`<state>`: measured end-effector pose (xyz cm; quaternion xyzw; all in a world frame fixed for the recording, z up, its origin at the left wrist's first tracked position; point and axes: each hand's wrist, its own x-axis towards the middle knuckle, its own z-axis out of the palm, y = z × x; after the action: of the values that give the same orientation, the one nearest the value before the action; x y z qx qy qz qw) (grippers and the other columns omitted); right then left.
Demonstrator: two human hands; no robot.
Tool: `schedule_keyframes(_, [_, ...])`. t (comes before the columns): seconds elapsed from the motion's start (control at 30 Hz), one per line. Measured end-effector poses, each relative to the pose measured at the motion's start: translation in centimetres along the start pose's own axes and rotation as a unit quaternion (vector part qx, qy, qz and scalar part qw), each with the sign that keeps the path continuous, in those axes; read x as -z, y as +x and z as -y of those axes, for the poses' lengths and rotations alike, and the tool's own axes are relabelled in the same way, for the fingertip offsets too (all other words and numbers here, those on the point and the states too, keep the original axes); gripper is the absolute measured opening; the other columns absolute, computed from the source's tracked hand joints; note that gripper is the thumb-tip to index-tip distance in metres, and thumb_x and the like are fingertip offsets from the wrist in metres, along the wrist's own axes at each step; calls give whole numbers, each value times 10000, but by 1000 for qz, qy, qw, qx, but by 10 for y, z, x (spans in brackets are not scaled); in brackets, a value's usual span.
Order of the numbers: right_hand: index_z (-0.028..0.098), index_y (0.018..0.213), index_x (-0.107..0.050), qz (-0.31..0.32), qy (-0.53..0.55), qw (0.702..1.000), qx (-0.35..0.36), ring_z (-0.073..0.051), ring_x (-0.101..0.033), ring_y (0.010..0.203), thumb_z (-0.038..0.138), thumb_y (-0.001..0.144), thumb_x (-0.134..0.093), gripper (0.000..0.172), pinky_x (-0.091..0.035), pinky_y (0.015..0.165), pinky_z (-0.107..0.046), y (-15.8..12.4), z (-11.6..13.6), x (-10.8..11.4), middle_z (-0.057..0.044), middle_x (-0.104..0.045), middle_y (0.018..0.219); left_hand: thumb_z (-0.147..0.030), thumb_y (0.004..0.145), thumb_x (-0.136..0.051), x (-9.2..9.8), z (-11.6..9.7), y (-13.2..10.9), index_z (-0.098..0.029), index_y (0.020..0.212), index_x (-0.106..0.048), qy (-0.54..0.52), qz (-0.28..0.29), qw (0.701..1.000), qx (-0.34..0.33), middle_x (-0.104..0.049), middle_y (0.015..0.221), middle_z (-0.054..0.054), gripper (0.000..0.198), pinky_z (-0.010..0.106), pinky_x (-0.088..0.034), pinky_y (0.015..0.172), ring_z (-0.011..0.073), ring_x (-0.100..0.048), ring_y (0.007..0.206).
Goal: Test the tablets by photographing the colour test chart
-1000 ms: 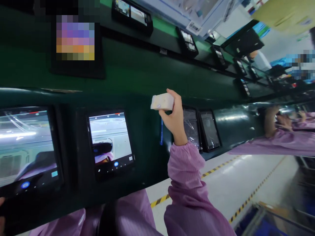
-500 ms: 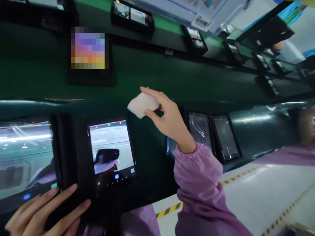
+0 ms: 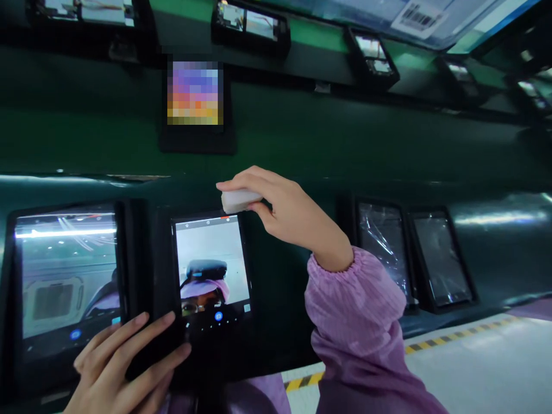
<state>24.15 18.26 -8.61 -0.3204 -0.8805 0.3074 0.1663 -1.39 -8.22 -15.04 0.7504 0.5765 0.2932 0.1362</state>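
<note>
My right hand [image 3: 276, 204] pinches a white pad [image 3: 239, 200] between thumb and fingers, seen nearly edge-on. It hovers at the top edge of a black tablet [image 3: 215, 261] whose lit screen shows a live camera picture. Whether the pad touches the tablet, I cannot tell. At that tablet's lower left corner, my left hand [image 3: 129, 365] lies with its fingers stretched out and apart. A second lit tablet [image 3: 64, 276] is to the left, partly covered by the left hand.
Two dark tablets with clear film [image 3: 383, 247] lie right of my right arm. Across the green bench [image 3: 302, 132] stands a device with a blurred-out screen [image 3: 196, 92]. Several open black device housings [image 3: 252, 26] line the back, near a clear bin with a barcode label [image 3: 418, 20].
My right hand has come closer to the tablet's top edge, and the pad has turned from flat-on to edge-on. The whole view has shifted, so the bench items appear further right.
</note>
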Motion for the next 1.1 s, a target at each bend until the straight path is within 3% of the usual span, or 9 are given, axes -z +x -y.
schedule_keyframes(0.2, [296,1364,-626,-4,-46,999,-16,-221,-658,1131,-130,856,-403,699,-583,929,-377,3,3,-4,-5,-673,1328,-368,957,-698,-9,-7,13,-445,1196,-772,21,37,999,-24,-675,1380,1,262,386,-280,1222,255,-538,1314])
schedule_keyframes(0.37, [217,1389,-631,-4,-70,997,-10,-213,-656,1106,-151,865,-431,670,-570,924,-362,3,7,-4,-18,-669,1321,-395,969,-688,-16,-10,15,-448,1299,-726,32,72,997,-25,-629,1468,19,337,408,-226,1254,261,-499,1391])
schedule_keyframes(0.6, [341,1379,-612,1,-97,994,-40,-215,-672,1186,-107,874,-424,701,-575,965,-333,3,10,-6,57,-655,1353,-407,981,-676,-24,-16,21,-424,1315,-717,49,86,995,-33,-566,1555,18,337,416,-173,1292,257,-449,1465])
schedule_keyframes(0.73, [283,1374,-618,-1,-93,995,-33,-228,-669,1154,-112,859,-418,679,-580,937,-351,4,10,-7,22,-665,1347,-417,938,-739,-13,4,19,-389,1392,-673,91,86,986,-110,-462,1653,40,459,432,-184,1300,282,-387,1529])
schedule_keyframes(0.83, [281,1383,-626,-8,-91,996,-17,-238,-664,1158,-115,871,-409,683,-570,926,-354,3,9,-8,5,-664,1360,-363,870,-820,3,30,5,-388,1456,-620,147,51,974,-163,-375,1714,39,619,458,-294,1266,310,-425,1516])
schedule_keyframes(1.0, [268,1365,-665,-40,-94,995,1,-287,-688,1125,-77,859,-412,662,-595,877,-450,4,4,-10,-25,-708,1323,-265,849,-825,29,56,-26,-464,1299,-712,183,-58,981,-12,-388,1686,-144,505,468,-345,1262,291,-452,1514])
schedule_keyframes(1.1, [321,1345,-680,-51,-96,994,15,-302,-716,1068,7,890,-446,601,-619,843,-489,9,-1,-5,-28,-733,1274,-274,846,-829,40,70,-41,-414,1204,-761,207,-94,974,23,-403,1680,-129,391,403,-285,1299,248,-415,1541])
